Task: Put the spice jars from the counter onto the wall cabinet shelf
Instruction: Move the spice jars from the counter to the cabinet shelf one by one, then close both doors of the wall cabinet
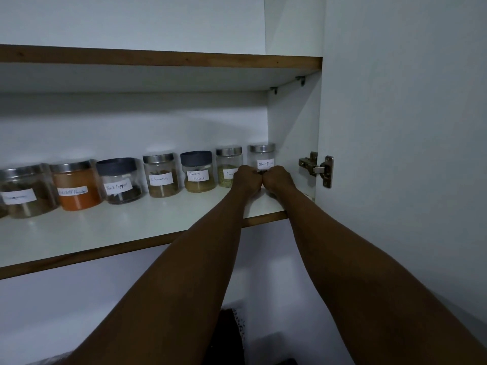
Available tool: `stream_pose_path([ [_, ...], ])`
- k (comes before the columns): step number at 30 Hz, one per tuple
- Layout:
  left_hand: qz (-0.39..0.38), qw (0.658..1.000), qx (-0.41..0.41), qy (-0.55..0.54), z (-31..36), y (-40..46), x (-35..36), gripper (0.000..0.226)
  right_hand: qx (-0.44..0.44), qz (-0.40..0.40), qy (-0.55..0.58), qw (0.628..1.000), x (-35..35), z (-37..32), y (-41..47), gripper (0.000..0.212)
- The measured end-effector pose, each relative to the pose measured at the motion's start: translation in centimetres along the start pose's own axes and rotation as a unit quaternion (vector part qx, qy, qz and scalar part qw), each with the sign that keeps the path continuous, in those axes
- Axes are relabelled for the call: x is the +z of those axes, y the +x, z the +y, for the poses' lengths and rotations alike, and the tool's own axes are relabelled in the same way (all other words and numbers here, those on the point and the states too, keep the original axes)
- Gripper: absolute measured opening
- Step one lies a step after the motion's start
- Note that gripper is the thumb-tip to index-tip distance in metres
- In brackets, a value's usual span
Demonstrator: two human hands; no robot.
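Observation:
A row of labelled spice jars stands at the back of the white cabinet shelf. At the far right end is a steel-lidded jar labelled Black Pepper, close to the cabinet's side wall. My left hand and my right hand both wrap its lower half, knuckles touching, and hide its base. Left of it stand a fennel jar, a Garam Masala jar, a Cinnamon jar, another Black Pepper jar, an orange powder jar and a jar with a smudged label.
An upper shelf with a wooden edge sits overhead. The open cabinet door stands to the right, with a metal hinge beside my right hand. The front half of the lower shelf is bare. Something dark lies below, between my arms.

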State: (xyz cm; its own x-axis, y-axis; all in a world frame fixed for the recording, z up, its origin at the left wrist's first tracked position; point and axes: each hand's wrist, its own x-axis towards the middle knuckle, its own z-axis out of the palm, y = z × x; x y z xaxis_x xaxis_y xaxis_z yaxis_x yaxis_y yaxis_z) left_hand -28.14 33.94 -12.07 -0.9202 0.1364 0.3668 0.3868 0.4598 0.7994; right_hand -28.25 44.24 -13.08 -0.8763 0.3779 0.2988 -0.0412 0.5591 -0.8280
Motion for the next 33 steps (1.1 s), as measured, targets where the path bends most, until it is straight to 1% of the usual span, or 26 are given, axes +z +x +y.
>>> stream_pose_path([
  [3,0.034,0.999,0.004,0.034,0.1,-0.4,-0.2,0.025,0.002,0.013,0.001,1.000,0.2,0.3,0.2,0.031],
  [5,0.062,0.996,0.022,0.058,0.2,-1.1,-0.2,0.028,-0.011,0.022,-0.019,1.000,0.2,0.3,0.0,0.027],
  [7,0.067,0.994,0.021,0.084,0.5,-2.5,-0.5,0.030,-0.016,0.030,-0.047,0.998,0.0,0.2,-1.1,0.026],
  [9,0.066,0.992,0.019,0.108,0.7,-4.0,-0.9,0.031,-0.035,0.030,-0.113,0.993,-0.5,-0.1,-2.9,0.028],
  [11,0.055,0.992,0.014,0.108,1.1,-5.8,-1.6,0.025,-0.072,0.022,-0.190,0.979,-1.0,-0.3,-5.3,0.025],
  [12,0.053,0.993,0.012,0.102,1.6,-6.8,-2.3,0.020,-0.082,0.016,-0.220,0.972,-1.5,-0.8,-6.9,0.022],
  [14,0.045,0.992,0.019,0.114,1.5,-8.7,-3.2,0.012,-0.085,0.010,-0.275,0.958,-1.6,-1.0,-9.9,0.010],
  [16,0.019,0.991,0.029,0.130,1.4,-11.0,-4.5,0.017,-0.093,0.017,-0.328,0.940,-1.6,-1.2,-13.6,0.020],
  [17,0.011,0.991,0.042,0.127,1.4,-12.3,-5.3,0.018,-0.115,0.038,-0.343,0.932,-1.4,-1.3,-15.6,0.025],
  [18,0.002,0.992,0.055,0.116,1.3,-13.7,-6.1,0.023,-0.147,0.067,-0.343,0.925,-1.0,-1.4,-17.5,0.029],
  [20,-0.006,0.991,0.077,0.113,0.6,-16.6,-8.1,0.037,-0.200,0.118,-0.285,0.930,-0.2,-1.6,-20.8,0.030],
  [21,0.001,0.989,0.088,0.122,0.1,-18.0,-9.2,0.044,-0.193,0.124,-0.252,0.940,0.2,-2.1,-22.2,0.033],
  [23,0.026,0.982,0.109,0.152,-1.1,-20.2,-11.7,0.058,-0.163,0.107,-0.231,0.953,1.0,-3.9,-24.5,0.051],
  [24,0.046,0.971,0.133,0.192,-1.4,-20.9,-13.2,0.065,-0.174,0.116,-0.236,0.949,1.2,-5.1,-25.5,0.058],
  [25,0.074,0.952,0.163,0.248,-1.2,-21.8,-15.2,0.071,-0.204,0.137,-0.246,0.938,1.0,-6.9,-26.9,0.062],
  [27,0.138,0.903,0.215,0.346,-0.2,-22.5,-18.7,0.076,-0.267,0.180,-0.274,0.906,0.3,-10.3,-28.5,0.067],
  [28,0.164,0.881,0.228,0.381,0.8,-22.9,-20.5,0.077,-0.294,0.197,-0.281,0.892,-0.2,-12.1,-29.0,0.068],
  [31,0.231,0.830,0.236,0.449,3.8,-25.0,-25.3,0.079,-0.328,0.241,-0.286,0.868,-2.3,-17.2,-30.4,0.072],
  [33,0.269,0.811,0.232,0.464,5.2,-26.2,-27.6,0.081,-0.326,0.264,-0.278,0.864,-3.2,-19.6,-31.0,0.074],
])
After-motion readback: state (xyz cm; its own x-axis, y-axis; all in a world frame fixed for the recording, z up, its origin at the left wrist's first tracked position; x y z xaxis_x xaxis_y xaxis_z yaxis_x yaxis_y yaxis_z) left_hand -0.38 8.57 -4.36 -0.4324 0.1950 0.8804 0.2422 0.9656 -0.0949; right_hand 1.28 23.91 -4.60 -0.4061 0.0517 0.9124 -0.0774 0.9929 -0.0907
